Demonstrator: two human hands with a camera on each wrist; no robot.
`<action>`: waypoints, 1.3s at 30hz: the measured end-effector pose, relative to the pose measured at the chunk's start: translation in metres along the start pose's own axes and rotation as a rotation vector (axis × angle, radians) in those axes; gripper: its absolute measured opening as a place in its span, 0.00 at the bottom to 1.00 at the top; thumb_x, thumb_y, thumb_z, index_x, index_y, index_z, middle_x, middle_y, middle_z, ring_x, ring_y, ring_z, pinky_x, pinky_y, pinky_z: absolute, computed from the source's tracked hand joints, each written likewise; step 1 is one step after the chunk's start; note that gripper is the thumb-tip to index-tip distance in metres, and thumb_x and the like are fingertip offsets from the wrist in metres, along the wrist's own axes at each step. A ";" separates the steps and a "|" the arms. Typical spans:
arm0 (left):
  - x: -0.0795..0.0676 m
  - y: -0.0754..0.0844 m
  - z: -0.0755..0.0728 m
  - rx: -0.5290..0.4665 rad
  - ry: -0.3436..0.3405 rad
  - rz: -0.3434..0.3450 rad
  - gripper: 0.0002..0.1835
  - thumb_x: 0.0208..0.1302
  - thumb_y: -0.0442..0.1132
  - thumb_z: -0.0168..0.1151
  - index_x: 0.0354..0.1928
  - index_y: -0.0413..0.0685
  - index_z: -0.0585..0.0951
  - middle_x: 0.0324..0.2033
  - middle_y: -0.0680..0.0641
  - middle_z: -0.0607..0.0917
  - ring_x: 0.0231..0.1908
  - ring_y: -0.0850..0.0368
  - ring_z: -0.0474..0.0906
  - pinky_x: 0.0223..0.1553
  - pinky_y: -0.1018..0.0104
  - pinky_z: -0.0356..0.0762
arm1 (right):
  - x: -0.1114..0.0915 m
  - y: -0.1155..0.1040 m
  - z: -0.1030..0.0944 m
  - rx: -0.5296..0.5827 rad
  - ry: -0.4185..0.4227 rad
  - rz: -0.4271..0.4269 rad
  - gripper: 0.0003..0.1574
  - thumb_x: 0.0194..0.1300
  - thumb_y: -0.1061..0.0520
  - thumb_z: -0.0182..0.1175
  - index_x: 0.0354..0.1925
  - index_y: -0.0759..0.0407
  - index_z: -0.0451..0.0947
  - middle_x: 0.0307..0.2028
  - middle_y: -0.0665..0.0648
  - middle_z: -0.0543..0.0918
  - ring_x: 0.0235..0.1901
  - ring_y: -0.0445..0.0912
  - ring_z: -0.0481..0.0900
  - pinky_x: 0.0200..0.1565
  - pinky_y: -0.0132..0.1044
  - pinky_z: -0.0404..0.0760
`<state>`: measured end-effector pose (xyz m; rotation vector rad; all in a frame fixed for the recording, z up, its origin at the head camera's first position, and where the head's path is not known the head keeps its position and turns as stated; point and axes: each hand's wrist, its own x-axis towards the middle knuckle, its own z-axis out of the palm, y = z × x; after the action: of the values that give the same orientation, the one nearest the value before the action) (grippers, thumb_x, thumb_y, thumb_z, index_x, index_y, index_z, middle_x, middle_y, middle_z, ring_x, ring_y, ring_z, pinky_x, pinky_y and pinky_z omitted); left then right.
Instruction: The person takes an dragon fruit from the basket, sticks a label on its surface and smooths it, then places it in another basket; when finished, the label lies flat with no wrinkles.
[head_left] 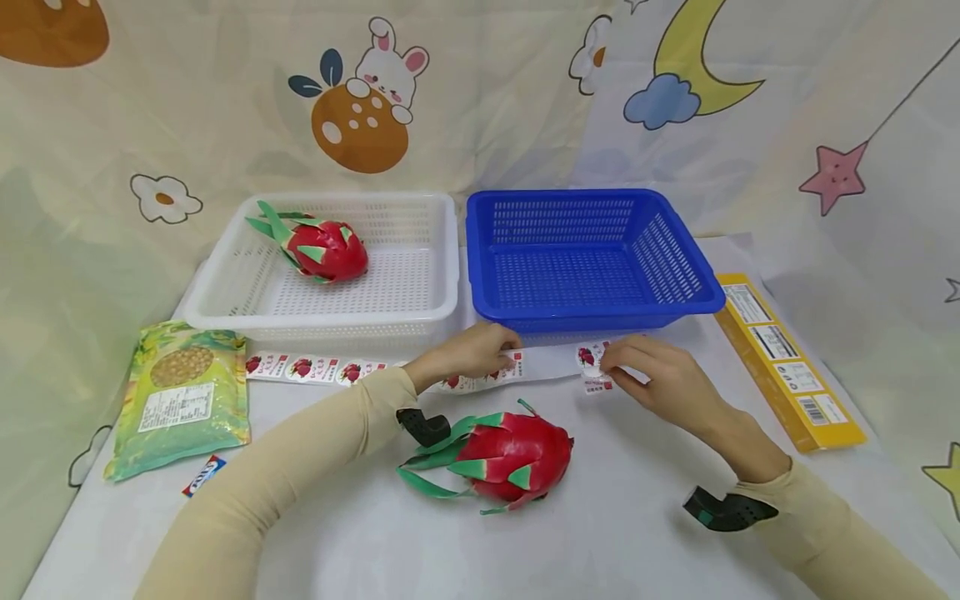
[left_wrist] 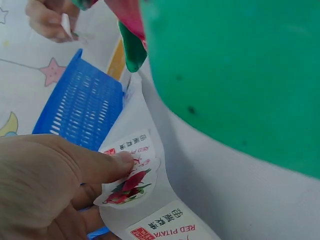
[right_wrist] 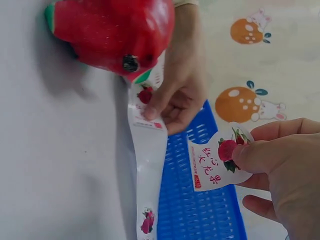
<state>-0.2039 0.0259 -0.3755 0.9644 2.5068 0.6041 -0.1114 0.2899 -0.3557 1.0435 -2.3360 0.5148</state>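
My left hand [head_left: 474, 352] pinches a long white strip of dragon fruit stickers [head_left: 551, 365], thumb on top beside a printed label. Between the thumb and fingers of my right hand [head_left: 667, 379] is a single sticker [right_wrist: 216, 162] with a dragon fruit picture and red writing, apart from the strip in the right wrist view. Bare backing shows on the strip between the two hands. In front of the strip, a red dragon fruit [head_left: 525, 454] with green leaf tips lies on the white table. Its leaves fill much of the left wrist view.
Behind the strip stand a white basket [head_left: 442, 275] holding another dragon fruit [head_left: 330, 250] and a blue basket [head_left: 600, 321]. A green-yellow bag [head_left: 180, 400] and a small wrapped packet [head_left: 203, 476] lie left. A yellow box [head_left: 791, 367] lies right.
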 end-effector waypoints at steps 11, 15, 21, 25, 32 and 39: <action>-0.013 -0.007 -0.006 -0.132 0.003 0.022 0.25 0.68 0.47 0.59 0.60 0.38 0.75 0.55 0.42 0.82 0.56 0.50 0.78 0.59 0.58 0.75 | 0.002 -0.010 -0.005 0.121 0.019 0.148 0.24 0.40 0.75 0.73 0.35 0.56 0.81 0.33 0.49 0.85 0.35 0.42 0.81 0.48 0.12 0.70; -0.037 0.000 -0.016 -0.182 -0.031 0.039 0.29 0.66 0.51 0.60 0.63 0.42 0.72 0.60 0.43 0.78 0.62 0.49 0.73 0.62 0.55 0.73 | 0.002 -0.025 -0.012 0.218 -0.046 0.350 0.20 0.47 0.70 0.72 0.37 0.54 0.81 0.32 0.46 0.84 0.34 0.37 0.81 0.43 0.16 0.75; -0.073 0.018 -0.016 -0.290 -0.140 0.088 0.32 0.60 0.54 0.65 0.64 0.50 0.71 0.61 0.48 0.77 0.62 0.51 0.71 0.59 0.53 0.75 | 0.006 -0.052 -0.016 0.470 -0.223 0.648 0.10 0.60 0.60 0.68 0.41 0.53 0.80 0.36 0.48 0.83 0.38 0.35 0.80 0.45 0.24 0.79; -0.085 0.026 -0.005 -0.296 -0.213 0.063 0.36 0.55 0.56 0.68 0.65 0.56 0.70 0.61 0.54 0.75 0.62 0.56 0.70 0.54 0.63 0.77 | 0.006 -0.062 -0.009 0.583 -0.288 0.706 0.10 0.60 0.57 0.67 0.41 0.55 0.79 0.37 0.50 0.83 0.37 0.38 0.80 0.44 0.28 0.80; -0.089 0.024 0.014 -0.322 -0.230 0.018 0.37 0.53 0.56 0.71 0.64 0.57 0.70 0.55 0.56 0.77 0.55 0.60 0.73 0.46 0.72 0.78 | 0.002 -0.072 0.006 0.631 -0.299 0.764 0.11 0.59 0.56 0.68 0.41 0.55 0.79 0.36 0.51 0.83 0.36 0.40 0.80 0.41 0.31 0.81; -0.091 0.017 0.025 -0.420 -0.224 0.039 0.30 0.55 0.54 0.70 0.60 0.61 0.73 0.49 0.59 0.79 0.50 0.64 0.74 0.42 0.73 0.80 | -0.005 -0.079 0.021 0.571 -0.247 0.763 0.15 0.57 0.55 0.70 0.43 0.51 0.79 0.38 0.48 0.84 0.37 0.39 0.81 0.40 0.32 0.81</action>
<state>-0.1202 -0.0198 -0.3701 0.8666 2.0557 0.9321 -0.0544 0.2316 -0.3652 0.3826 -2.8535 1.4733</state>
